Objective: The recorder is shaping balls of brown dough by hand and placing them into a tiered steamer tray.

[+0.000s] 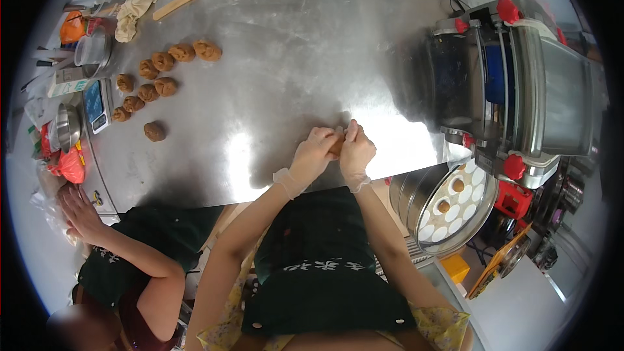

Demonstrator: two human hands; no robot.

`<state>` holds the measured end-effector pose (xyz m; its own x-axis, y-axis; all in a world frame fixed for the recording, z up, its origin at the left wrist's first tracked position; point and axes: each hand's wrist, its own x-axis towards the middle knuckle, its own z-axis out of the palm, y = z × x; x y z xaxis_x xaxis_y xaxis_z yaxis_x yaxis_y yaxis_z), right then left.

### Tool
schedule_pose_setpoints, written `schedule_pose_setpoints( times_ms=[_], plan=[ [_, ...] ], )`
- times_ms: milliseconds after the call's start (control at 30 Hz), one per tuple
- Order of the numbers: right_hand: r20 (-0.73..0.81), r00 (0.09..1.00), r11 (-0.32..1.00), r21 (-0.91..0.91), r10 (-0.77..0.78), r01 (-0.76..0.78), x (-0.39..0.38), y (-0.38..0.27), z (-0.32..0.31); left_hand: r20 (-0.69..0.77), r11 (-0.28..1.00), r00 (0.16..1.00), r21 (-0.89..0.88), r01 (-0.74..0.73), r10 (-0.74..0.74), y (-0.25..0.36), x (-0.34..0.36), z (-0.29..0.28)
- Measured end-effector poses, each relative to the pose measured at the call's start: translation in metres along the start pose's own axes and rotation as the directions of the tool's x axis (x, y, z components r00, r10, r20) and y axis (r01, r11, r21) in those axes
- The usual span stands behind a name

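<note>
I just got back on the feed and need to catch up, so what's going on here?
The left hand and right hand hold a brown piece between them, mostly hidden by the fingers, over the metal table near its front edge. Ten brown lumps sit to the left, near a scale. To the right, a round steamer holds white discs, two bearing brown lumps. At far left is a co-worker's hand.

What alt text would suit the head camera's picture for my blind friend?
A person's left hand and right hand hold a brown, dough-like lump over a metal table. Ten similar lumps lie left, near a digital scale; a co-worker's hand shows lower left. At right stand a red-knobbed machine and a round pan of white discs.
</note>
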<state>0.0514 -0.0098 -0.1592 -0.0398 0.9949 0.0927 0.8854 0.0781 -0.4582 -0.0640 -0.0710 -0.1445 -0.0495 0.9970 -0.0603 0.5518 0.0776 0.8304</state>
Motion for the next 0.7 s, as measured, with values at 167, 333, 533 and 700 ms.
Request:
schedule_pose_setpoints(
  times_ms=[167,333,533,700],
  plan=[
    [-0.141,0.989,0.999,-0.005,-0.042,0.042,-0.018,0.014,0.007,0.002,0.998,1.0,-0.053,0.015,-0.015,0.007,-0.003,-0.002],
    [0.123,0.977,0.983,0.027,0.175,-0.179,-0.025,0.016,-0.006,0.117,0.996,0.993,0.087,0.01,-0.02,0.009,-0.007,-0.005],
    [0.15,0.982,0.983,0.127,0.113,-0.133,-0.047,0.022,-0.021,0.206,0.96,0.968,0.206,-0.187,0.144,0.018,-0.029,0.004],
    [0.169,0.945,0.852,0.41,0.281,-0.327,-0.022,0.033,-0.047,0.205,0.641,0.953,0.705,-0.303,0.224,0.038,0.008,0.019]
  ],
)
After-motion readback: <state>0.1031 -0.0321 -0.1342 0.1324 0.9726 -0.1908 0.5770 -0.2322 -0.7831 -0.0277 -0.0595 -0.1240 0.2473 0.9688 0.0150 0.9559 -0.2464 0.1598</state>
